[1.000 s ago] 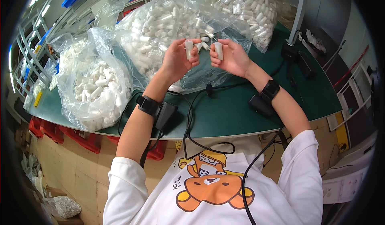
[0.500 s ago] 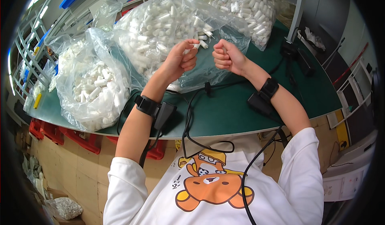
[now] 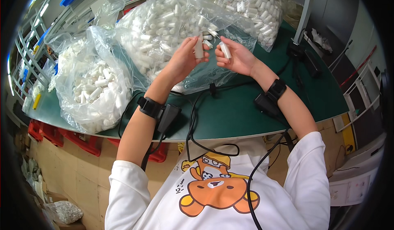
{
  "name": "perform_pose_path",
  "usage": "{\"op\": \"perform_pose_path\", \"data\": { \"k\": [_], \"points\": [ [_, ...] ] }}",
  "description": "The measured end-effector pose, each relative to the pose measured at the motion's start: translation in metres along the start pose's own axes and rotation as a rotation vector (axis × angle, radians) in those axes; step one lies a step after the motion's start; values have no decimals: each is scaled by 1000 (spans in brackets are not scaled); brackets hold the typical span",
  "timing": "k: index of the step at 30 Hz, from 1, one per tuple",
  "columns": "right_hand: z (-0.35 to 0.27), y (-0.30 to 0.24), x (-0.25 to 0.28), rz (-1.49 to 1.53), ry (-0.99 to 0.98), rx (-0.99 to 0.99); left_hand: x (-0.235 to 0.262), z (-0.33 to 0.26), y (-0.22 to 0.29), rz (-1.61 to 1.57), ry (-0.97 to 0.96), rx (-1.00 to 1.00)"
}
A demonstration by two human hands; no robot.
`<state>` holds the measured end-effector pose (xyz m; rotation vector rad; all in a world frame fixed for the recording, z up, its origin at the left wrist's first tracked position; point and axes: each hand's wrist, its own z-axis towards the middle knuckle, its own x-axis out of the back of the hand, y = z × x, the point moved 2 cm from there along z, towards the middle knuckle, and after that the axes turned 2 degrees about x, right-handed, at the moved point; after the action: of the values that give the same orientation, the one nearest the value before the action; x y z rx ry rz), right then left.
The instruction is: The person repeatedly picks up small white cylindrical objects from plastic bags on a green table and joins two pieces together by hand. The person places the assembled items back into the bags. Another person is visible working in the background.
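Observation:
My left hand (image 3: 183, 59) grips a small white plastic tube (image 3: 199, 48) upright between thumb and fingers. My right hand (image 3: 236, 58) holds a second white tube (image 3: 225, 49), tilted, a short gap to the right of the first. Both hands hover over the open mouth of a big clear plastic bag (image 3: 164, 29) filled with several white tubes, lying on the green table (image 3: 230, 111). Black bands with cables sit on both wrists.
Another clear bag of white tubes (image 3: 92, 88) rests at the left near the table edge, and a third (image 3: 256, 10) lies at the back right. Black cables and small black boxes trail across the table front. Red bins stand under the table at left.
My hands had closed together near the bag with the tubes half hidden; now they are raised slightly apart, each showing one white tube clearly.

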<state>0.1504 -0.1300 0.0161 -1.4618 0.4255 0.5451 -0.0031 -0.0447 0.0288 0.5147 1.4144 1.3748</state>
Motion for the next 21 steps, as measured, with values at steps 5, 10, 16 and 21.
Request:
{"op": "perform_pose_path", "data": {
  "k": [5,10,16,21],
  "points": [
    [-2,4,-15,-65,114,50,13,3,-4,-93,-21,19],
    [-1,1,-3,-24,-60,-28,9,0,2,5,51,111],
    [0,3,-4,-158,-99,-26,7,-2,2,52,56,129],
    [0,4,-4,-259,-78,-12,13,-2,3,55,7,162]
  ]
}}
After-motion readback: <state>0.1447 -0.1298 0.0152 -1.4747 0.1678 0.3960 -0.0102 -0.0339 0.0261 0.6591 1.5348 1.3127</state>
